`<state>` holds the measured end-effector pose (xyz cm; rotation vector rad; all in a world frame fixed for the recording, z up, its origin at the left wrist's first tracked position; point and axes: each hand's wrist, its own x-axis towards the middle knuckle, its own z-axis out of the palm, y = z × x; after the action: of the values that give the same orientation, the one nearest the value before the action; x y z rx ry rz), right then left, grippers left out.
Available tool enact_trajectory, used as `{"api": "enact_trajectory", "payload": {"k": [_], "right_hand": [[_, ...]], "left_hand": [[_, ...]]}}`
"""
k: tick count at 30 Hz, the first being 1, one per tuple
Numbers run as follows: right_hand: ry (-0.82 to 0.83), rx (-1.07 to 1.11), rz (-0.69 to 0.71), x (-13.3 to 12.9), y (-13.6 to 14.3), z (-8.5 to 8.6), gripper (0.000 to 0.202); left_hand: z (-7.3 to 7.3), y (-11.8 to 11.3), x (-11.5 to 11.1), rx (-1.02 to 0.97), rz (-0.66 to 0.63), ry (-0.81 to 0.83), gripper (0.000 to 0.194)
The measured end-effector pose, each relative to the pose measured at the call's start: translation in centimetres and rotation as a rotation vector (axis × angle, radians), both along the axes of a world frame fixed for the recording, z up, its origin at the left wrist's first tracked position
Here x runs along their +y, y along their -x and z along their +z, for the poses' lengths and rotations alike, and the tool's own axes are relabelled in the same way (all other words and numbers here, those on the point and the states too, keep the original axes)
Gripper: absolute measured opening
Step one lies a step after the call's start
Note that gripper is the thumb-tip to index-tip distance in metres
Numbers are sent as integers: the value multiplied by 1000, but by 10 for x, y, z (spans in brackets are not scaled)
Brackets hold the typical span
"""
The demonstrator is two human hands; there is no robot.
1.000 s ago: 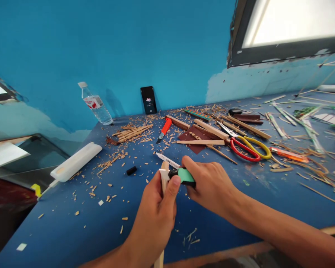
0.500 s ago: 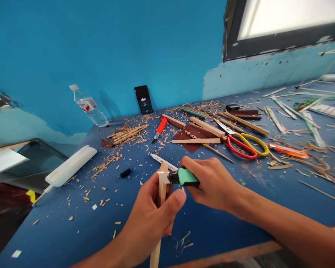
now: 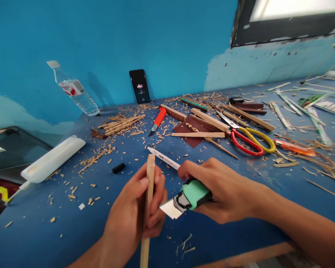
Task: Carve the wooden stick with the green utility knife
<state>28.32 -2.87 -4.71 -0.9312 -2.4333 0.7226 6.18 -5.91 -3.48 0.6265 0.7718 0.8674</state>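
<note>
My left hand [image 3: 136,203] is wrapped round a pale wooden stick [image 3: 150,175], which stands nearly upright with its top end showing above the fingers. My right hand [image 3: 220,190] grips a green and black utility knife [image 3: 194,195]. Its wide blade is out, pointing left toward the stick and apart from it, close to my left fingers. Behind both hands lies a white marker [image 3: 166,158] without its cap, partly covered by my right hand. A black cap [image 3: 118,168] rests on the table to the left.
Wood shavings are scattered over the blue table [image 3: 80,230]. Beyond my hands lie an orange knife [image 3: 158,121], scissors [image 3: 248,141], a bundle of carved sticks [image 3: 123,124] and an orange cutter [image 3: 294,147]. A bottle [image 3: 78,93] and a phone [image 3: 140,86] lean at the wall.
The knife blade has come off the top of the stick and moved down and to the right. My left hand has turned the stick and shifted slightly left. The view has tilted down.
</note>
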Motion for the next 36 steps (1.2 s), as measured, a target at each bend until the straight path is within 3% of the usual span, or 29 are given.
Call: {"api": "enact_trajectory", "payload": {"k": [2, 6, 9, 14, 18, 21, 26, 29, 33, 36], "right_hand": [[19, 102, -72, -3, 1, -2, 32], [182, 420, -140, -4, 2, -2, 16], [320, 556, -219, -3, 1, 7, 20], [489, 262, -388, -12, -11, 22, 34], [402, -76, -454, -34, -21, 9, 41], [271, -293, -466, -47, -22, -4, 44], [146, -496, -405, -51, -17, -12, 44], [103, -534, -375, -52, -13, -12, 45], [20, -546, -369, -53, -6, -14, 45], [-6, -550, -372, -50, -4, -14, 46]], "left_hand": [[0, 5, 5, -29, -89, -11, 21], [-8, 9, 8, -22, -269, -54, 21], [-11, 9, 4, 226, -251, -141, 27], [-9, 2, -1, 1106, -308, -663, 30], [-18, -7, 2, 1515, -492, -882, 30], [-26, -6, 2, 1601, -536, -953, 33], [-30, 22, -7, 1717, -378, -1347, 40], [-32, 39, -13, 1745, -425, -1619, 44], [-36, 40, -11, 1757, -532, -1644, 54], [-41, 36, -7, 1767, -526, -1565, 46]]}}
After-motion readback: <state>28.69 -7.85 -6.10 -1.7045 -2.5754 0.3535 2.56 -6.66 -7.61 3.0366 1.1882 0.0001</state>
